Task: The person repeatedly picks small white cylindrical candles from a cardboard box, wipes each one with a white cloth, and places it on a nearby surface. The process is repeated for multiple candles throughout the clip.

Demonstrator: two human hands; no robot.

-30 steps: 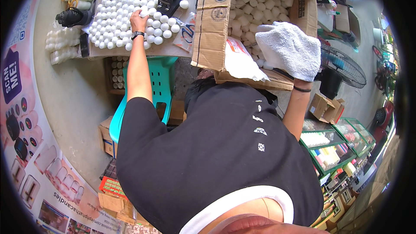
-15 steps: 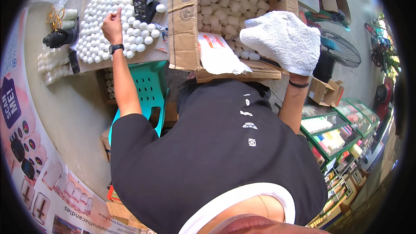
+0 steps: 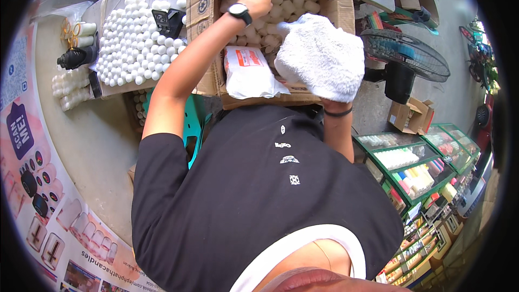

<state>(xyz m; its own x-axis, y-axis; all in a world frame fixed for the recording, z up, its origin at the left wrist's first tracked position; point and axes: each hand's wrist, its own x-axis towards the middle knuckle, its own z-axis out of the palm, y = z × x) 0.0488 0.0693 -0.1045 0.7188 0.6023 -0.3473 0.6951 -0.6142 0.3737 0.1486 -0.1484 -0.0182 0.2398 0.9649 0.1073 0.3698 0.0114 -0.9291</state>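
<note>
My left hand (image 3: 257, 2) reaches over the open cardboard box (image 3: 203, 27), its fingers curled; whatever they hold, if anything, is hidden. Short white candles (image 3: 294, 2) lie loose in a heap inside that box, just beyond the hand. A white terry towel (image 3: 324, 57) covers my right hand entirely, so its fingers do not show. It hovers above the box's near right part. To the left, many white candles (image 3: 130, 43) stand upright in close rows on a table, with a small black holder (image 3: 168, 21) among them.
A white plastic bag with orange print (image 3: 251, 73) lies over the box's near edge. Below the table is a turquoise plastic chair (image 3: 194, 124). On the right stand a black fan (image 3: 403, 65), a small carton (image 3: 411, 116) and a green-framed glass display case (image 3: 416, 167).
My left hand has swung right, from above the standing candles to inside the cardboard box. The towel-covered right hand sits further left in view, and the whole view has shifted slightly.
</note>
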